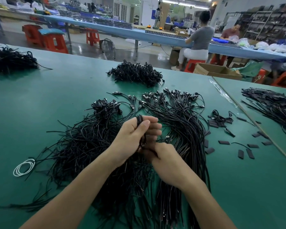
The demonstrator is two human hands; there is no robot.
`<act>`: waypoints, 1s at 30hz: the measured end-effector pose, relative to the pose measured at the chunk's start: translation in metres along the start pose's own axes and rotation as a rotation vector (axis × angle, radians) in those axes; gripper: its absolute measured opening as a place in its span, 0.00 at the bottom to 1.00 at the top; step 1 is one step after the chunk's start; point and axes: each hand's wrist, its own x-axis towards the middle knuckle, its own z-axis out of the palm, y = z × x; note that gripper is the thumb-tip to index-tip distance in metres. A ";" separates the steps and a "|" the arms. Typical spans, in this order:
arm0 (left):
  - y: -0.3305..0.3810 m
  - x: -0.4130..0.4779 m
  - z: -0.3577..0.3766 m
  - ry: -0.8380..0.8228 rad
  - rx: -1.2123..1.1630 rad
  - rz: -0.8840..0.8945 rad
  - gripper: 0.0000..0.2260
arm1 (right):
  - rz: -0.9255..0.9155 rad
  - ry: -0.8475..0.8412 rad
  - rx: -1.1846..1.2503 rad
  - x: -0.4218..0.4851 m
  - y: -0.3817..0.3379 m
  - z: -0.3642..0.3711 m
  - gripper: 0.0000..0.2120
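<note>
My left hand is raised over the green table and holds a coiled black cable, looped over its fingers with the thumb pressing on it. Just below, my right hand pinches the lower end of the same cable near the left palm; its fingertips are hidden. Under both hands lies a big spread of loose black cables with plug ends fanned out at the far side. A tangled mass of black cables lies to the left.
A heap of coiled cables sits farther back, another at the far left. A white wire ring lies at left. Short black sleeve pieces are scattered at right, beside more cables. Two people work at a blue bench beyond.
</note>
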 end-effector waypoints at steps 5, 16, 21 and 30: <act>-0.020 -0.005 -0.013 -0.034 0.767 0.157 0.09 | 0.001 -0.125 0.010 -0.006 0.000 -0.007 0.13; -0.002 -0.012 -0.012 -0.365 0.348 -0.358 0.25 | -0.094 0.220 0.324 -0.005 0.011 -0.034 0.05; 0.005 -0.015 -0.019 -0.467 0.131 -0.431 0.24 | -0.082 0.022 0.575 -0.006 0.009 -0.032 0.06; -0.011 -0.014 -0.005 -0.115 0.322 -0.241 0.24 | 0.001 0.130 0.298 0.000 0.007 -0.025 0.07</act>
